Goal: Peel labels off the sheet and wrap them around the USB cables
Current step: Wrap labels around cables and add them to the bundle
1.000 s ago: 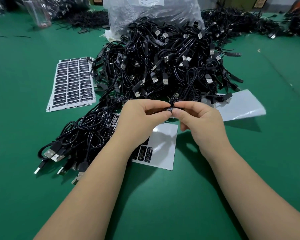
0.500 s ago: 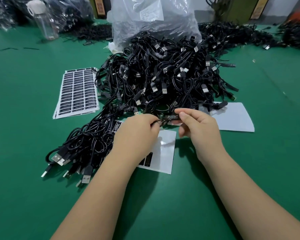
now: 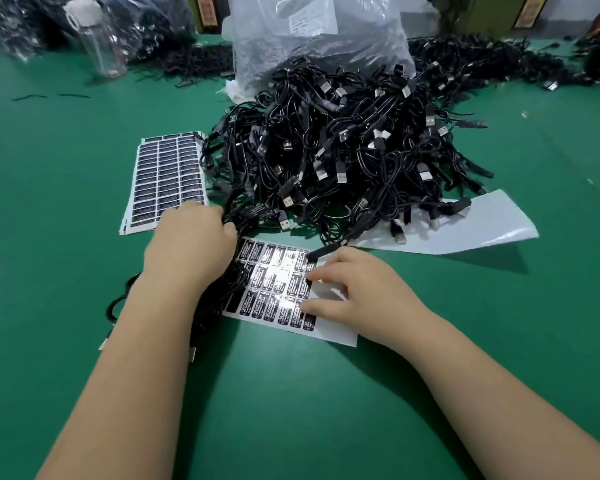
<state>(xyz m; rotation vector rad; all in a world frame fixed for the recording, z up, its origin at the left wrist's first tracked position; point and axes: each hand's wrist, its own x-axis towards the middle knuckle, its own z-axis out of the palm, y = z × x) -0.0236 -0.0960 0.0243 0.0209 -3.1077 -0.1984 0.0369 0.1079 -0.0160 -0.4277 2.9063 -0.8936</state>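
A white sheet of black labels (image 3: 274,289) lies on the green table in front of me, partly used. My right hand (image 3: 354,292) rests on its right part, thumb and forefinger pinching at the edge of a label. My left hand (image 3: 191,247) lies knuckles up on a bundle of black USB cables (image 3: 219,299) at the sheet's left edge, fingers curled into the cables. One cable just beyond that hand carries a wrapped label (image 3: 257,212). A big heap of black USB cables (image 3: 343,150) sits behind the sheet.
A full label sheet stack (image 3: 167,174) lies at the left of the heap. An empty backing sheet (image 3: 465,226) curls at the right. A clear plastic bag (image 3: 312,39) stands behind the heap, a bottle (image 3: 97,39) at the far left, more cables along the back.
Both hands have dropped from holding a cable between them. The left moved left onto the cable bundle, the right went down onto the label sheet. The camera has tilted up a little.
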